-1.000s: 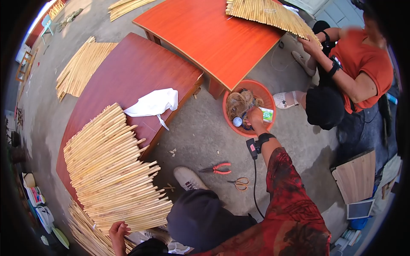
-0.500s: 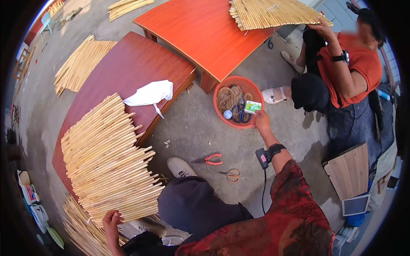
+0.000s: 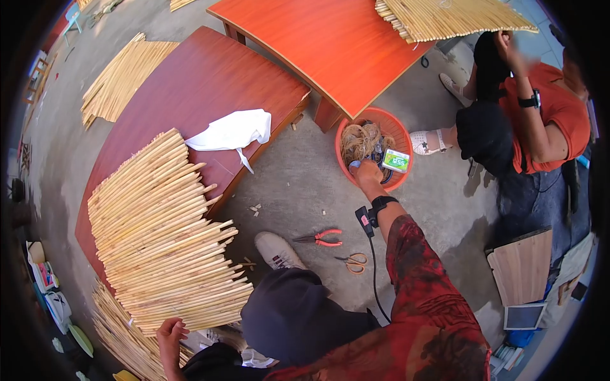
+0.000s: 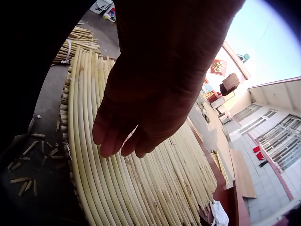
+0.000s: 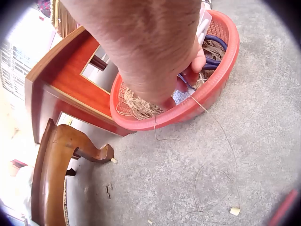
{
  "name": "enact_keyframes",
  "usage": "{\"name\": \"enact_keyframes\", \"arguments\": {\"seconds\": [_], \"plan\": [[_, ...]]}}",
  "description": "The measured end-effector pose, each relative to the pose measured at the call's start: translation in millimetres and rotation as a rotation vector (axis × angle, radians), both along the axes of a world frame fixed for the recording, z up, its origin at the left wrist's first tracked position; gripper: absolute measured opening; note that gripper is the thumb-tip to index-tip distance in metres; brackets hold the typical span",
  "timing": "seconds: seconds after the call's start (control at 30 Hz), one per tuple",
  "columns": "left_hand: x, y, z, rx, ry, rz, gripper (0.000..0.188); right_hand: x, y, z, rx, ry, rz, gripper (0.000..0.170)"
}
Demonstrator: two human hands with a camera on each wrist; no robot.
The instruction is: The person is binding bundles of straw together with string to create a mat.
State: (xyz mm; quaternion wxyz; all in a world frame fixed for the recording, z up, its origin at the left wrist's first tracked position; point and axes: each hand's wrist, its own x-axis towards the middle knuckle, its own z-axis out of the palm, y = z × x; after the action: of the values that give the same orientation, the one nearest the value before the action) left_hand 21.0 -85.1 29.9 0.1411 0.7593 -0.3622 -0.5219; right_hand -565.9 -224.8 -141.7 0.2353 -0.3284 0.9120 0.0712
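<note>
My right hand point(image 3: 368, 174) reaches into an orange plastic basket point(image 3: 406, 130), fingers curled round a pale blue ball point(image 3: 354, 164). Part of that ball shows between the fingers in the right wrist view; the palm side is hidden. Beside the hand lie a green-and-white box point(image 3: 396, 160), tangled brown twine point(image 3: 359, 140) and dark blue scissor handles point(image 5: 216, 61). My left hand point(image 3: 170, 343) is at the near edge of a mat of peeled reed sticks point(image 3: 165, 241), its loosely bent fingers over the sticks and holding nothing.
The mat lies partly on a dark red table point(image 3: 184, 82); a white cloth point(image 3: 232, 131) is beside it. Pliers point(image 3: 321, 238) and scissors point(image 3: 354, 262) lie on the floor. Another person point(image 3: 540, 120) sits at the right by an orange table point(image 3: 318, 51) bearing another stick mat point(image 3: 451, 19).
Half a second ago my right hand was at the box by the basket's right rim; it has since moved left to the ball. My left hand has stayed by the mat.
</note>
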Motion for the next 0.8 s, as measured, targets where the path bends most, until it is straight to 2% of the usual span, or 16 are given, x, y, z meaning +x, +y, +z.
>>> {"name": "enact_keyframes", "arguments": {"seconds": [0.1, 0.2, 0.33, 0.37, 0.4, 0.43, 0.47, 0.53, 0.57, 0.63, 0.67, 0.73, 0.77, 0.8], "plan": [[-2, 0, 0, 0.018, 0.014, 0.017, 0.016, -7, -4, -11, 0.077, 0.044, 0.026, 0.057], [-6, -3, 3, 0.018, -0.005, 0.016, 0.017, -6, -4, -16, 0.018, 0.025, -0.022, 0.056], [-5, -3, 4, 0.012, 0.003, 0.006, 0.017, -31, 11, -10, 0.042, -0.017, 0.017, 0.058], [-4, -1, 4, 0.005, 0.012, 0.018, 0.017, -56, 27, -22, 0.032, -0.040, 0.263, 0.058], [-4, -1, 3, 0.000, 0.022, 0.024, 0.017, -50, 30, 6, 0.024, -0.059, 0.511, 0.059], [-5, -1, 3, -0.019, 0.025, -0.006, 0.017, -50, 36, 39, -0.023, -0.170, 0.248, 0.050], [-5, -2, 3, -0.038, 0.028, -0.037, 0.018, -54, 48, 59, -0.024, -0.159, 0.252, 0.050], [-3, -3, -1, -0.044, 0.041, -0.056, 0.018, -67, 76, 92, -0.241, -0.362, 0.083, 0.050], [-6, -5, 0, -0.064, 0.056, -0.082, 0.018, -66, 86, 117, -0.239, -0.351, 0.081, 0.050], [-9, -5, 2, -0.080, 0.070, -0.106, 0.019, -56, 102, 170, -0.655, -0.871, -0.167, 0.046], [-10, -7, 3, -0.101, 0.087, -0.120, 0.019, -50, 105, 190, -0.663, -0.872, -0.163, 0.046], [-15, -9, 10, -0.134, 0.104, -0.137, 0.019, -39, 112, 225, -0.875, -1.096, -0.156, 0.045], [-20, -9, 16, -0.178, 0.143, -0.117, 0.019, -29, 118, 237, -0.887, -1.092, -0.155, 0.045], [-25, -10, 20, -0.231, 0.186, -0.095, 0.018, -18, 121, 249, -0.919, -1.208, -0.088, 0.044]]}}
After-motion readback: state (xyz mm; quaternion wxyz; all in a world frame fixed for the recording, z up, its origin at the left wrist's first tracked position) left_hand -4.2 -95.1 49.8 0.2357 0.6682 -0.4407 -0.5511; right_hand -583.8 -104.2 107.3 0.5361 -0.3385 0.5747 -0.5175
